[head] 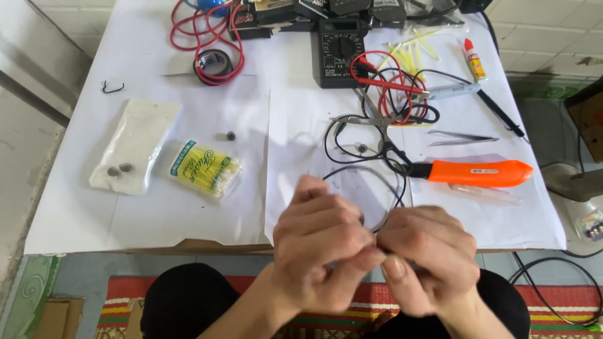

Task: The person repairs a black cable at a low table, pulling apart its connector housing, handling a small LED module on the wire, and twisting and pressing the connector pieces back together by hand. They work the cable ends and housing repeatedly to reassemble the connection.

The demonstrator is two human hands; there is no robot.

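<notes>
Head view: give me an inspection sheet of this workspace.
Surface: table covered in white paper sheets.
Job's things: thin black wire looping up from the hands.
Clutter: orange-handled tool, tweezers, multimeter, tape roll, glue bottle, yellow packet, clear bag.
Grippers: left hand and right hand pinched together on the wire.
Cables: red and black leads, red wire coil.
Surroundings: striped mat below.

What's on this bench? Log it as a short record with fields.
left hand: pinching a thin black wire against the right hand
right hand: pinching the same wire
surface: white paper-covered table
right of hands: orange-handled tool, tweezers
left of hands: pack of yellow sticks, clear bag
far edge: black meter, red leads
</notes>
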